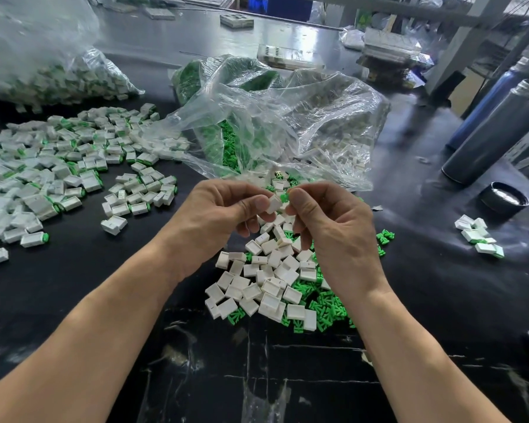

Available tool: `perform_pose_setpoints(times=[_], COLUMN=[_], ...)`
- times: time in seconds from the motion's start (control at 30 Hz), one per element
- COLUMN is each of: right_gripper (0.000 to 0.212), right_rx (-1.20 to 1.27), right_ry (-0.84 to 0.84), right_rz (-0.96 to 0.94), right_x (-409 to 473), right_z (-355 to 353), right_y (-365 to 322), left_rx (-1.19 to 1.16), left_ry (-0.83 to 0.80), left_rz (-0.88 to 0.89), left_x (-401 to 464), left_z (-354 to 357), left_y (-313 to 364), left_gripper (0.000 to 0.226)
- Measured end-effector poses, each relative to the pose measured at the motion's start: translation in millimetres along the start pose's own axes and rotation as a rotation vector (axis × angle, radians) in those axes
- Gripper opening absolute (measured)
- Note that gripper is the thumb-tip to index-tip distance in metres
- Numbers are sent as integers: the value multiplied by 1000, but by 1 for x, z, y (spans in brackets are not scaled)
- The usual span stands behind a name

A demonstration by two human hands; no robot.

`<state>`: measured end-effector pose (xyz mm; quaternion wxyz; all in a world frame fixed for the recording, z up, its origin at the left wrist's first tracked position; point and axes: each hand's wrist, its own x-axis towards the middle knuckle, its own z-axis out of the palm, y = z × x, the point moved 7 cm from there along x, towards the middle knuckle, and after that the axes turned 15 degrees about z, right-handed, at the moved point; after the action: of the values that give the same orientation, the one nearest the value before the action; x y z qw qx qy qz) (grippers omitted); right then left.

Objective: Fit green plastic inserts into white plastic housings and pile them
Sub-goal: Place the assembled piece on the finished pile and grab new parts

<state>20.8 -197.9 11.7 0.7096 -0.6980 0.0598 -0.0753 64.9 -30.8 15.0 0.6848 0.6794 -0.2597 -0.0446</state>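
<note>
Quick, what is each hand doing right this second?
Left hand: pinching a white plastic housing at its fingertips.
Right hand: pinching a green plastic insert, right beside the housing.

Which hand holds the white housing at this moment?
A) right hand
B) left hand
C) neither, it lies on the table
B: the left hand pinches the white housing at its fingertips, while the right hand brings the green insert up to it.
</note>
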Motion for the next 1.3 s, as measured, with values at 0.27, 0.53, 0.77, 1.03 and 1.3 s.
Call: perform_pose_setpoints(times=[0.27, 0.53, 0.77, 1.03, 1.3], right_gripper=[3, 4, 5, 13, 21], right_rx=[-52, -103, -175, -174, -55], right_ry=[0, 33, 44, 59, 86], right_rz=[-18, -1, 4, -6, 30], right_x=[-1, 0, -3, -4, -6], right_z=[4, 3, 4, 4, 1], right_y=[0, 2, 4, 3, 0], left_rx=[-2, -33, 4, -12, -108], left_ry=[26, 45, 127, 190, 194], left_rz=[-19, -8, 16, 24, 40], left_x=[-1, 0, -1, -4, -2], left_z=[3, 3, -3, 8, 11], left_y=[-2, -4, -5, -5, -5], left_gripper=[16, 28, 14, 6, 7])
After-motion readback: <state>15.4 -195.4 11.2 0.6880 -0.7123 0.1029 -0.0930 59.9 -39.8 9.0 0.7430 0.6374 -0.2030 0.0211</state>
